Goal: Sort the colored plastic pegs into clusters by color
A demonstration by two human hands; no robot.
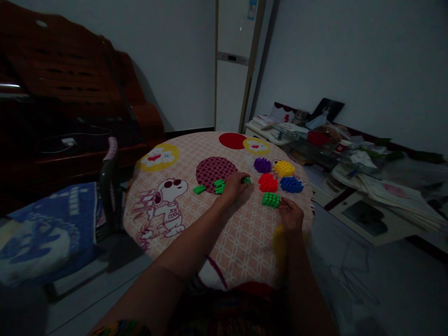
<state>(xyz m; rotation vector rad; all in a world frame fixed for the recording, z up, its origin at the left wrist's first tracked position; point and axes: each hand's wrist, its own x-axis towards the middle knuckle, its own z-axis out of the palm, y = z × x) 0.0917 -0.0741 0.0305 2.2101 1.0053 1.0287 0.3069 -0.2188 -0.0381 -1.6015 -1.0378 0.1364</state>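
Observation:
My left hand (236, 186) is over the middle of the table, fingers closed around a small green knobbly piece (247, 180). Just to its left lie several loose green pieces (219, 186), with another green piece (199, 189) farther left. My right hand (292, 215) pinches the right end of a green knobbly cluster (270, 199) at the tabletop. Beyond that cluster sit a red cluster (268, 182), a blue cluster (291, 185), a purple cluster (262, 164) and a yellow cluster (284, 168), close together. The dim light hides how the pieces join.
A patterned cloth (238, 242) with a cartoon dog covers the round table. A chair with a blue cover (70, 224) stands at left, before a wooden bench (70, 79). Cluttered shelving (325, 135) runs along the right wall, with cables (353, 275) on the floor.

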